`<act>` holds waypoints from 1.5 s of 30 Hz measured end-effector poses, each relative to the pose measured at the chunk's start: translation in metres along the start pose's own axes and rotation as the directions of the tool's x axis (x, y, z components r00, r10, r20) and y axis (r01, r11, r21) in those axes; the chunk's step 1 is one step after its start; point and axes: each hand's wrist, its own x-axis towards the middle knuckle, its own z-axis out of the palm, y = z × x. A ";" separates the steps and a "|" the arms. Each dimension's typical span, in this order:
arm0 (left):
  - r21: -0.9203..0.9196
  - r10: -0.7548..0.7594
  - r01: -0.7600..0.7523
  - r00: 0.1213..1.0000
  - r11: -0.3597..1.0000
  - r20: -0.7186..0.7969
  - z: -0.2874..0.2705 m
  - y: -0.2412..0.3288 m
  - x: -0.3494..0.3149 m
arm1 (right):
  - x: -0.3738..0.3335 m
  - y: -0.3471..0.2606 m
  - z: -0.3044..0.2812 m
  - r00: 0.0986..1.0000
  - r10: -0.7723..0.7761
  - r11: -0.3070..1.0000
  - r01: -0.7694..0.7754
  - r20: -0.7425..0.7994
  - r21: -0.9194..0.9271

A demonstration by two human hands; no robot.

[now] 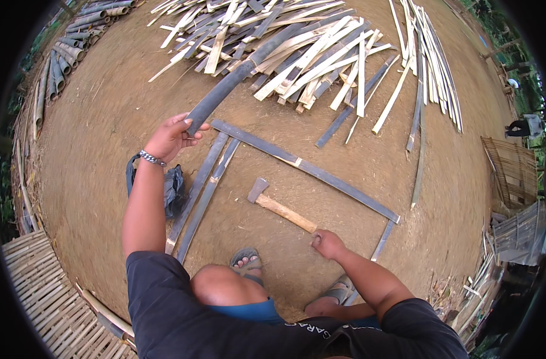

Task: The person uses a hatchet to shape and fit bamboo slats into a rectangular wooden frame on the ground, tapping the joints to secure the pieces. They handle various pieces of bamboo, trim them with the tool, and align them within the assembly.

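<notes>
My left hand point(171, 139) grips the near end of a long dark bamboo strip point(225, 90), raised and slanting away toward the pile at the back. In my right hand point(329, 244) is the end of the wooden handle of an axe point(285, 213), its metal head pointing left and away from me. Beyond the axe a dark bamboo slat point(321, 173) lies slantwise on the ground. Two more slats point(205, 190) run toward me from its left end, and a narrower one point(383, 239) from its right end.
A heap of split bamboo point(309, 54) covers the ground at the back. Bamboo poles point(60, 69) are stacked far left. A black plastic bag point(174, 190) sits by my left forearm. A slatted bamboo platform point(58, 293) is at lower left; a person point(524, 127) is at far right.
</notes>
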 end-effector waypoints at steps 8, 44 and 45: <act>-0.095 0.033 -0.028 0.998 0.995 0.048 0.010 -0.005 -0.012 | 0.006 0.013 0.008 1.000 -0.002 1.000 0.002 0.006 0.028; 0.123 0.041 -0.037 0.999 0.992 -0.029 0.055 0.013 -0.026 | 0.010 0.033 0.019 1.000 -0.020 1.000 0.020 0.008 -0.004; 0.033 0.059 -0.059 0.998 0.998 -0.002 0.058 0.017 -0.030 | 0.009 0.034 0.018 1.000 -0.017 1.000 0.017 0.005 0.000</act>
